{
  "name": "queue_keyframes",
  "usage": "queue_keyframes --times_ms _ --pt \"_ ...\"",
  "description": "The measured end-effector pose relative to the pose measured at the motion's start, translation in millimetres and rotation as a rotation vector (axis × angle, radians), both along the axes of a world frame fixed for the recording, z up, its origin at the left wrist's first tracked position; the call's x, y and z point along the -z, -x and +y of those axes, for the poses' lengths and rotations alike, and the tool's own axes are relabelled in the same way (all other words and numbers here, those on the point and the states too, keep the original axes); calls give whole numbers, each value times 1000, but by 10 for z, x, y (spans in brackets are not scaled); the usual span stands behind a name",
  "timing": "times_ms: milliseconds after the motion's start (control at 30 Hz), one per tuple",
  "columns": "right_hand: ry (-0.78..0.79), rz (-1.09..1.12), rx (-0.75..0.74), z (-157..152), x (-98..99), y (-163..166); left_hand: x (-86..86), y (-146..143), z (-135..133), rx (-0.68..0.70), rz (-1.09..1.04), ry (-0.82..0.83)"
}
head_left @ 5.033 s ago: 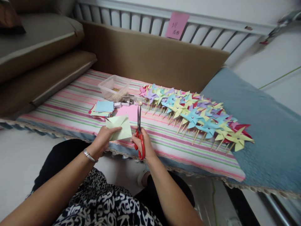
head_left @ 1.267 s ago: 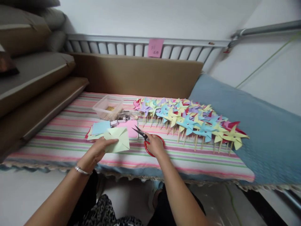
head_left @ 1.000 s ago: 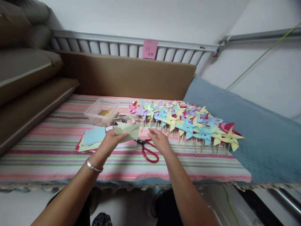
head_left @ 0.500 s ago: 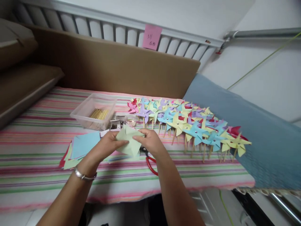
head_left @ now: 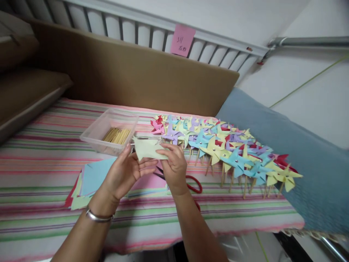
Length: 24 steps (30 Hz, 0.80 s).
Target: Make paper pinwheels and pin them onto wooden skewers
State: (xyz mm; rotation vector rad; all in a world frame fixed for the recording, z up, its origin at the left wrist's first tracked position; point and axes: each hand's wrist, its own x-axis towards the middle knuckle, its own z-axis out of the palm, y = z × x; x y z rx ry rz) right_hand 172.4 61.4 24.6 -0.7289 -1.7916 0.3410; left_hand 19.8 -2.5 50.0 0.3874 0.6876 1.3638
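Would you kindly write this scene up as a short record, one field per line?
Right hand: grips pale green paper sheet
Left hand: open beside that sheet, contact unclear
Tool: red-handled metal scissors, partly hidden
Container: clear rectangular plastic box holding thin wooden sticks
Left side: loose stack of coloured paper squares
Right side: many multicoloured paper pinwheels
Surface: striped cloth
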Motion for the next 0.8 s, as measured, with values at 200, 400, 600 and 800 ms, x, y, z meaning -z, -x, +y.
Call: queue_keyframes --times_ms 200,400,600,800 --pt "42 -54 -120 -38 99 33 79 3 10 -175 -59 15" --pt "654 356 -229 -52 134 49 100 69 -18 -230 -21 44" --pt "1194 676 -368 -112 91 176 92 89 -8 -287 -13 13" --pt "1078 615 -201 -149 98 217 136 129 32 -282 -40 4"
